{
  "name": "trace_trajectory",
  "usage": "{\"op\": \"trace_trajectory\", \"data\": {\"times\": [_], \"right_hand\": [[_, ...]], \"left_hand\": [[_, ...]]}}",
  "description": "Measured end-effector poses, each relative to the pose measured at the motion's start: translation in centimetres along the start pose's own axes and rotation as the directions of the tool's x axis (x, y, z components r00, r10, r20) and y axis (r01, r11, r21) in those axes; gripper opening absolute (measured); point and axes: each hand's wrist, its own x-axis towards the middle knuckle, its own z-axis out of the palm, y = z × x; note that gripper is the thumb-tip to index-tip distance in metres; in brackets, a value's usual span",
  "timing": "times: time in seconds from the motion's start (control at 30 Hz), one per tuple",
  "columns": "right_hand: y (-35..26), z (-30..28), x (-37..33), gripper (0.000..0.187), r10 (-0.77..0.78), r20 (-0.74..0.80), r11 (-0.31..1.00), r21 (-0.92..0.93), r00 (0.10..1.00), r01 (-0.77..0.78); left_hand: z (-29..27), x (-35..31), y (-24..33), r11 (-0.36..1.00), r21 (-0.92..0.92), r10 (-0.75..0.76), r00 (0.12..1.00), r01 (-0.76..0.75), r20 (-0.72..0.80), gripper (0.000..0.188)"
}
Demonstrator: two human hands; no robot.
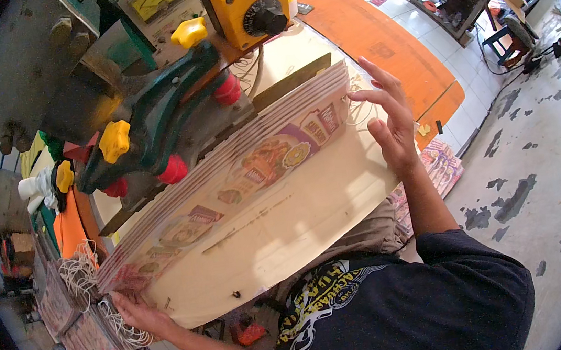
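A stack of printed, layered sheets (227, 188) with food pictures stands on its long edge on a cream work board (286, 223). It leans back toward a metal plate (297, 80) of the machine. At the right end of the stack my right hand (393, 120) is open, fingers spread, its index fingertip at the upper corner. My left hand (146, 318) lies at the stack's lower left corner, fingers stretched out against its end; part of them is hard to make out.
A dark green clamp frame (183, 106) with yellow knobs and red feet stands over the plate. Behind it sits a yellow control box (248, 9) with a black dial. An orange table (383, 46) extends to the right. White cords (81, 274) and stacked printed sheets (91, 335) lie at left.
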Motion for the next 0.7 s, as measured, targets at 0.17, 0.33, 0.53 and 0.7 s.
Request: {"op": "trace_trajectory", "data": {"times": [0.17, 0.33, 0.53, 0.7], "right_hand": [[0.0, 0.7, 0.1, 0.062, 0.14, 0.024, 0.99, 0.032, 0.99, -0.141], [-0.5, 0.9, 0.2, 0.064, 0.077, -0.002, 0.995, 0.064, 0.997, -0.077], [0.1, 0.3, -0.1, 0.056, -0.051, -0.032, 0.999, 0.012, 0.998, 0.051], [0.0, 0.3, 0.0, 0.054, -0.078, -0.02, 0.997, -0.02, 0.997, 0.077]], "left_hand": [[0.3, -0.1, 0.6, 0.999, -0.024, -0.042, 0.999, 0.042, 0.001, 0.04], [1.4, -0.5, 1.1, 0.999, -0.048, 0.005, 1.0, -0.006, -0.028, 0.04], [-0.1, 0.0, 0.2, 1.0, -0.006, -0.008, 0.985, 0.007, -0.175, 0.04], [0.3, 0.0, 0.5, 0.998, 0.065, 0.034, 0.972, -0.02, -0.23, 0.043]]}}
